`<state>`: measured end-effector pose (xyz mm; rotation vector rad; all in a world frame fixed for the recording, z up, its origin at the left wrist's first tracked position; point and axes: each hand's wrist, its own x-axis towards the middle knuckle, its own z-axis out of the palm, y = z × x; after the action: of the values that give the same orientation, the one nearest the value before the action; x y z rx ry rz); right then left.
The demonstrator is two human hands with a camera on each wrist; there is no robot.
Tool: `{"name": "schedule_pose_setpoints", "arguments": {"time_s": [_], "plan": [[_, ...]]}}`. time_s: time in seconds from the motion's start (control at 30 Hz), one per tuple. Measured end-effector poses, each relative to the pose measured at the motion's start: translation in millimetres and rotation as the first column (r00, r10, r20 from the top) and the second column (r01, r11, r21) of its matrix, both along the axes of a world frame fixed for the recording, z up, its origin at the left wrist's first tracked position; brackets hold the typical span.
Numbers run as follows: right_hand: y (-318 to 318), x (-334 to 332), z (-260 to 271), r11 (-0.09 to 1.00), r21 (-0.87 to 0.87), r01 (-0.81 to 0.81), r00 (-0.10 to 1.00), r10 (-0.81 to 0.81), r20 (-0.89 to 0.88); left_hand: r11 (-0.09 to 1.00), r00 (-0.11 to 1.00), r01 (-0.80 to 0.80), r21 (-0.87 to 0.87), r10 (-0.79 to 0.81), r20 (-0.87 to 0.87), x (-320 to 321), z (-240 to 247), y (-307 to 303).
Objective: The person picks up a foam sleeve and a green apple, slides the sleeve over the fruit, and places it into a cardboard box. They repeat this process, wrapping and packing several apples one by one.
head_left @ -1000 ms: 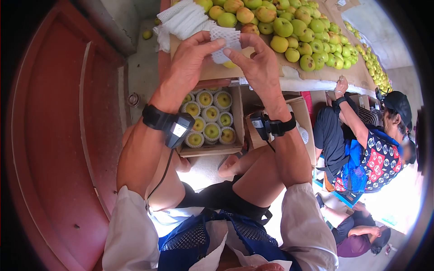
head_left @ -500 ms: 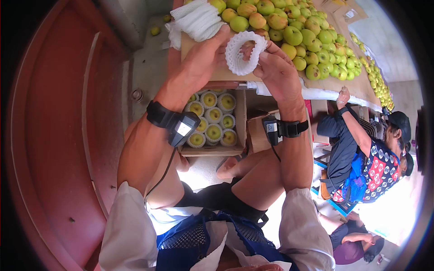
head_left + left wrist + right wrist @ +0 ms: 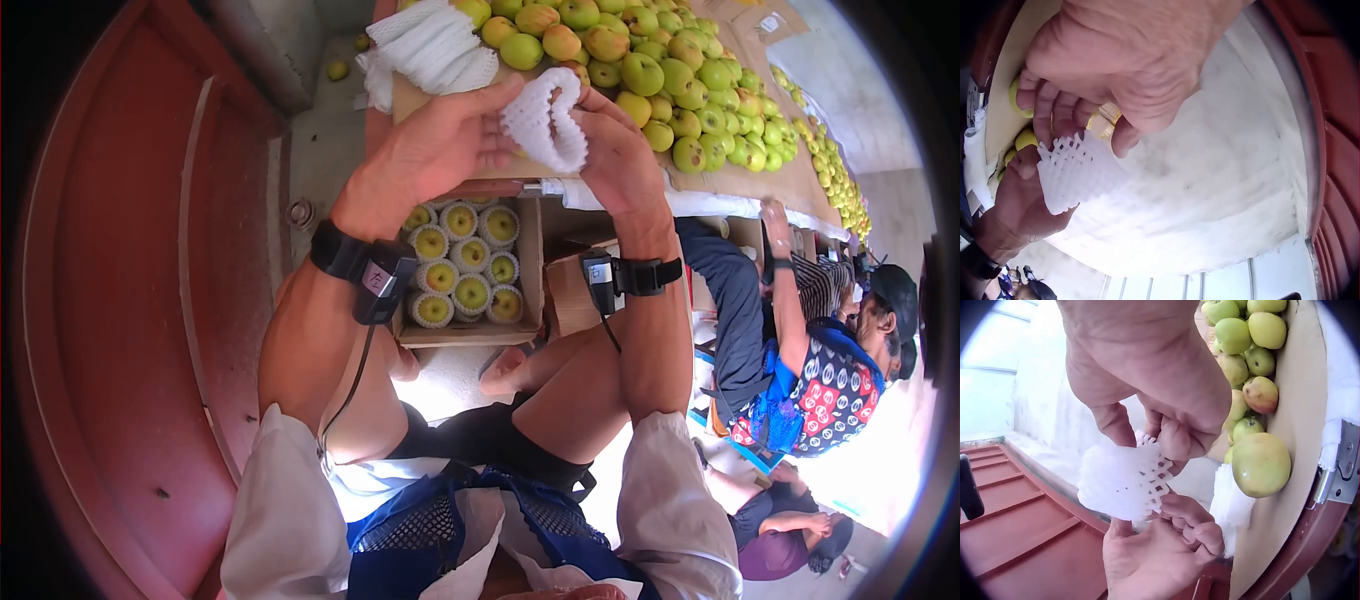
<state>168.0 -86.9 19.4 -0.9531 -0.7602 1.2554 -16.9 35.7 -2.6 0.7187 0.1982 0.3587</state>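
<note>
A white foam net sleeve (image 3: 532, 122) is up over the table's near edge, its mouth squeezed into a heart shape in the head view. My right hand (image 3: 622, 165) pinches its side between thumb and fingers, seen close in the right wrist view. My left hand (image 3: 432, 150) is beside the sleeve's other side, thumb and fingers apart and loosely bent. In the right wrist view, the left fingertips reach the lower edge of the sleeve (image 3: 1110, 478). A single green apple (image 3: 1261, 465) lies near the table edge, mostly hidden by the hands from above.
More flattened foam sleeves (image 3: 430, 45) are stacked at the table's left. Behind the hands spreads a heap of green apples (image 3: 690, 95). Below, a cardboard box (image 3: 531, 250) holds sleeved apples (image 3: 471, 292). Another person (image 3: 830, 385) sits at right; a red door (image 3: 120, 300) stands left.
The flat sleeve between both hands has opened into a ring, then been squeezed to a heart shape. My left hand has loosened from it; the right hand keeps its pinch.
</note>
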Motion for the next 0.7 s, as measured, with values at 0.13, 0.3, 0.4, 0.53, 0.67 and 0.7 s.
{"name": "schedule_pose_setpoints", "arguments": {"time_s": [0.13,0.3,0.4,0.53,0.67,0.7], "plan": [[-0.2,0.9,-3.3,1.0,-0.027,-0.003,0.999,0.004,0.038,0.996,0.993,-0.073,0.041,0.069,0.093,-0.3,2.5,-0.7],[0.3,-2.7,-0.2,0.996,-0.048,0.079,0.996,-0.077,0.039,0.999,0.993,-0.031,-0.009,0.032,0.116,0.6,2.0,-1.6],[1.1,1.0,-3.3,0.998,-0.036,0.056,0.998,-0.055,0.037,0.999,0.996,0.045,-0.009,-0.044,0.076,1.4,-0.2,-2.1],[2.9,7.0,-1.6,0.999,-0.019,-0.041,0.999,0.041,0.034,0.999,0.993,-0.045,0.016,0.044,0.107,3.9,-4.6,1.4],[2.0,13.7,-6.5,0.982,-0.041,-0.183,0.964,0.171,-0.205,0.995,0.998,0.016,0.103,-0.023,0.064,4.2,-5.8,2.5],[0.8,13.2,-7.1,0.987,-0.056,-0.152,0.975,0.141,-0.17,0.992,0.997,0.044,0.117,-0.051,0.052,4.8,-6.4,2.4]]}}
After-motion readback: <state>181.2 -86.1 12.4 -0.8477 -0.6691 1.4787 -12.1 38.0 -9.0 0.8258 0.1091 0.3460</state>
